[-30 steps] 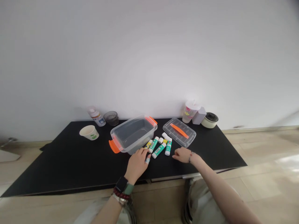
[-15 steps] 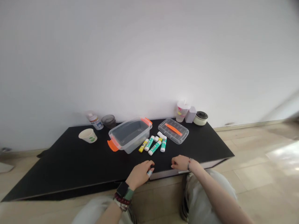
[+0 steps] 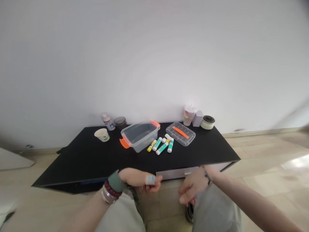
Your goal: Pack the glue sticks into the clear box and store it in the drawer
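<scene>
My left hand [image 3: 141, 178] hangs in front of the table's front edge, palm turned inward. Its fingers are curled in with nothing in them, and a white-and-blue band wraps one finger. Before the drawer front, above my right knee, is my right hand [image 3: 192, 187]; its bent fingers are smeared by motion. On the table lie several glue sticks, among them a green-and-white glue stick [image 3: 162, 148] and a yellow one [image 3: 151, 146]. To their left stands a clear plastic box [image 3: 142, 143] with orange latches, open on top. Its clear lid [image 3: 177, 136] with an orange handle lies to their right.
The black table [image 3: 96, 164] stands against a white wall. At its back left are a paper cup [image 3: 102, 135], a spray bottle [image 3: 108, 123] and a dark glass bowl [image 3: 120, 122]. At the back right are a lidded cup [image 3: 189, 116], a pale box [image 3: 198, 119] and a round container [image 3: 207, 123].
Both hands have come off the table toward me and down, the left one turning over. The view has shifted slightly. The glue sticks, box and lid lie as before.
</scene>
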{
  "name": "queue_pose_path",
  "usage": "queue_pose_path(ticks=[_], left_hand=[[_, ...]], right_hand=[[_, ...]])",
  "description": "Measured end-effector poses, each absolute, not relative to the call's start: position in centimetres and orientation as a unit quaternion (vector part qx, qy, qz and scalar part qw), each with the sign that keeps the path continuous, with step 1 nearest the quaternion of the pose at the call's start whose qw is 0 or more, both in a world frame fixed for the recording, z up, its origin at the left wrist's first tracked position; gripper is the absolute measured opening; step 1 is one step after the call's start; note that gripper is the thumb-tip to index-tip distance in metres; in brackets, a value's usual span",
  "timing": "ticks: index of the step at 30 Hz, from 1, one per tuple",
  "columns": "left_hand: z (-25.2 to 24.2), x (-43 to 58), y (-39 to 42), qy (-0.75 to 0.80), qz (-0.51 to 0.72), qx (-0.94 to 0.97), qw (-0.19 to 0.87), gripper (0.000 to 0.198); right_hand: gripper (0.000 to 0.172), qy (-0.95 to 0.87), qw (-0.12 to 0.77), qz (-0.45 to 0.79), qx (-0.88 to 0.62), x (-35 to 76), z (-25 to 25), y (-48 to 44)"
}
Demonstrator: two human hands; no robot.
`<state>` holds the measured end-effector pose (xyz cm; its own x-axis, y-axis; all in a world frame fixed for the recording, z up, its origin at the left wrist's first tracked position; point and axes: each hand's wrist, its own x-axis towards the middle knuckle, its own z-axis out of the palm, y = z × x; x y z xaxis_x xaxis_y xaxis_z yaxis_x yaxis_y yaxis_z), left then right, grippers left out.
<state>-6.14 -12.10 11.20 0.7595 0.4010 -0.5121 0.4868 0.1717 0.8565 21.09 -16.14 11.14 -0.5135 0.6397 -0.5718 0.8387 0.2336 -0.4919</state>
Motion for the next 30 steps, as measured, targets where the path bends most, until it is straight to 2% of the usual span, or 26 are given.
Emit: queue_pose_path(ticks=[1,3,5,6,8,12,16,19,30], left_hand=[[12.8,-6.6,-11.6,0.314,-0.048,0.625,0.713,0.063],[15.8,-7.2,-10.1,0.306,0.002,0.612,0.73,0.075],[18.0,-7.5,-8.0,0.323,0.147,0.546,0.759,0.078],[18.7,-7.4,-6.9,0.326,0.204,0.505,0.772,0.078],[18.9,-6.9,-4.7,0.29,0.29,0.434,0.802,0.075],[15.6,-5.4,-1.5,0.209,0.306,0.339,0.865,0.071],[10.6,-4.7,-0.8,0.227,0.277,0.262,0.896,0.069],[8.1,-4.4,-1.0,0.242,0.26,0.234,0.905,0.07],[7.2,-4.2,-1.0,0.242,0.259,0.252,0.9,0.071]], right_hand=[[0.07,0.775,0.102,-0.497,0.376,21.4,12.8,-15.9],[0.086,0.726,-0.069,-0.646,0.226,21.9,15.8,-14.7],[0.087,0.644,-0.26,-0.699,0.168,22.2,17.8,-12.6],[0.084,0.607,-0.326,-0.706,0.162,22.3,18.2,-11.2],[0.08,0.551,-0.378,-0.729,0.151,22.2,17.7,-8.2],[0.077,0.464,-0.345,-0.803,0.146,22.0,12.9,-2.8],[0.077,0.4,-0.293,-0.843,0.208,22.1,6.9,-1.1],[0.077,0.363,-0.29,-0.854,0.233,22.4,4.3,-1.5],[0.078,0.338,-0.324,-0.843,0.265,22.8,4.6,-2.2]])
